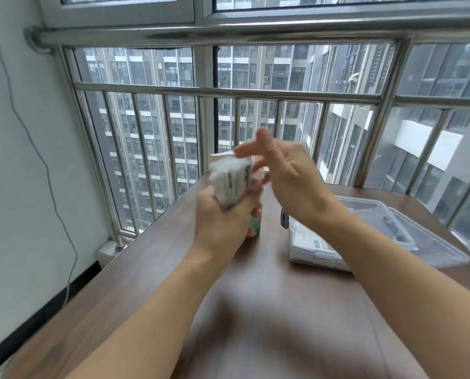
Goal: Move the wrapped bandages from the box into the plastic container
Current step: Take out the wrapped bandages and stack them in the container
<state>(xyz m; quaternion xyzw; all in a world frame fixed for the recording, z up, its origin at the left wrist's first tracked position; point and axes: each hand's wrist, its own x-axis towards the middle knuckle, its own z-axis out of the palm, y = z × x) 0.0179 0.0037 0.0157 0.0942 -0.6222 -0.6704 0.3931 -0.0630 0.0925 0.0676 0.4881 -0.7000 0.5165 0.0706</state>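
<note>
In the head view the left hand [223,217] has its grip clamped on a white stack of wrapped bandages [232,181], held up above the brown tabletop [269,283], and a green and white box [254,228] shows just behind this hand. The right hand [286,170] is beside the top of the stack with fingers spread apart, holding nothing. The clear plastic container [318,250] stands on the tabletop to the right, with some white packets inside and its lid [409,228] open behind.
</note>
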